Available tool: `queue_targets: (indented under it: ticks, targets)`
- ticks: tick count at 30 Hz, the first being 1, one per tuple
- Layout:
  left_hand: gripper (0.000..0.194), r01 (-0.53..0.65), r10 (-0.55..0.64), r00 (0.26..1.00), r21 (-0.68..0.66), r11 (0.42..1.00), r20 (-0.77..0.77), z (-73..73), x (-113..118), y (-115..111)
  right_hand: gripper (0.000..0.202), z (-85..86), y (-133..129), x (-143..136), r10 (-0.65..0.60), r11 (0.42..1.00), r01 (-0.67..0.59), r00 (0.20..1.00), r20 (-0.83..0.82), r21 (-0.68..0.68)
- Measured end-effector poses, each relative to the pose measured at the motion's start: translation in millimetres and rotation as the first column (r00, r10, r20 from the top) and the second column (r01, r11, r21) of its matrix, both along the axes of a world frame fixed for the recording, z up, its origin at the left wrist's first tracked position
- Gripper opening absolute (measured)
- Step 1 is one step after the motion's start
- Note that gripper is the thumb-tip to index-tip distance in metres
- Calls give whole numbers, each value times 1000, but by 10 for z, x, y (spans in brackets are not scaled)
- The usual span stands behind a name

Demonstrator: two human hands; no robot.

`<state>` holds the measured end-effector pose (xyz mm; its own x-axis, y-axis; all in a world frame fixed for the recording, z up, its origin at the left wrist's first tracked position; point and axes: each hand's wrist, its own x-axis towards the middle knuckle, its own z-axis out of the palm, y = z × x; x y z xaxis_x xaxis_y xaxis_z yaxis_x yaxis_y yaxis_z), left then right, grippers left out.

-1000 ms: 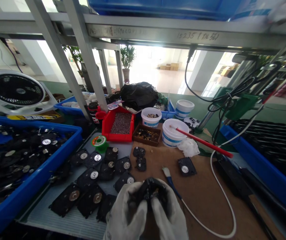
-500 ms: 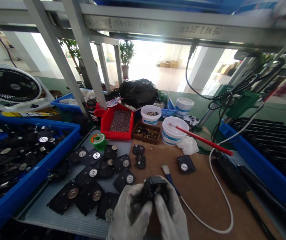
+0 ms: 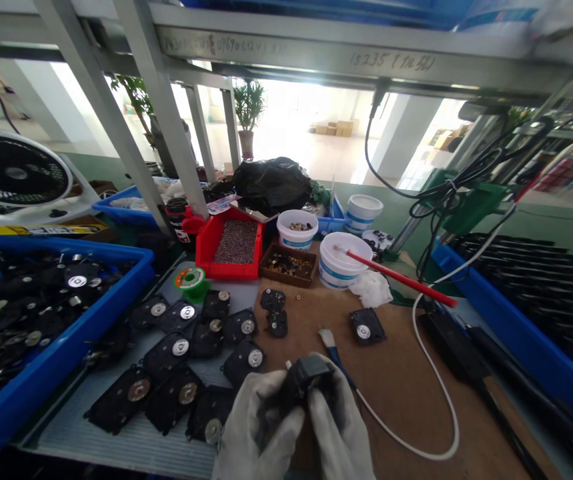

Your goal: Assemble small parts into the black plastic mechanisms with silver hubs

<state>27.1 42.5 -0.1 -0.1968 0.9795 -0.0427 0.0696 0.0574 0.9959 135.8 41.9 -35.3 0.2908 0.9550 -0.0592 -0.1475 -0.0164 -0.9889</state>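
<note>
Both of my hands wear pale grey gloves and meet at the bottom centre of the head view. My left hand [image 3: 259,427] is closed around the left side of a black plastic housing [image 3: 308,375]. My right hand [image 3: 341,427] grips its right side, with the thumb pressed on the near face. Fingers hide much of the housing's lower part. Left of my hands, several black plates with round metal discs [image 3: 179,397] lie on a ribbed grey sheet [image 3: 116,450]. A brush with a blue handle [image 3: 333,348] rests just beyond my right hand.
A blue crate of black parts [image 3: 101,327] stands left, another blue crate [image 3: 506,307] right. Behind are a red bin [image 3: 205,250], a brown tray [image 3: 289,279], white tubs [image 3: 333,277] and a red rod [image 3: 406,279]. A white cable [image 3: 449,400] loops across the brown board [image 3: 391,373].
The black housing has turned slightly in my hands, so more of its top shows. The whole view has shifted a little; both hands keep their hold.
</note>
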Motion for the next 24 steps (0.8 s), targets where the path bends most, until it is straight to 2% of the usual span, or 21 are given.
queue_targets:
  ticks: [5, 10, 13, 15, 17, 20, 24]
  targets:
    - [23, -17, 17, 1000, -20, 1000, 18, 28, 28, 13, 45, -69, 46, -2, -5, 999, 2, 997, -79, -42]
    - [30, -57, 76, 975, -98, 994, 207, 52, 78, 65, 50, -198, 113, 91, 67, 996, -68, 998, -12, -61]
    - [37, -55, 106, 947, -173, 983, 302, 40, 73, 109, 48, -152, 70, 106, 14, 1000, -13, 997, 80, -21]
    - [40, -53, 116, 938, -195, 979, 327, 12, 56, 136, 48, -79, 24, 97, -18, 999, 23, 991, 133, -37]
    - [42, -48, 114, 938, -203, 978, 328, -25, 41, 155, 51, -10, -8, 88, 9, 997, 5, 987, 163, -83]
    - [46, -47, 117, 934, -208, 977, 339, -66, 39, 169, 58, 37, -20, 81, 41, 990, -19, 988, 149, -142]
    - [51, -86, 164, 912, -216, 973, 376, -60, 51, 181, 67, 5, -17, 74, 15, 982, 4, 995, 103, -186]
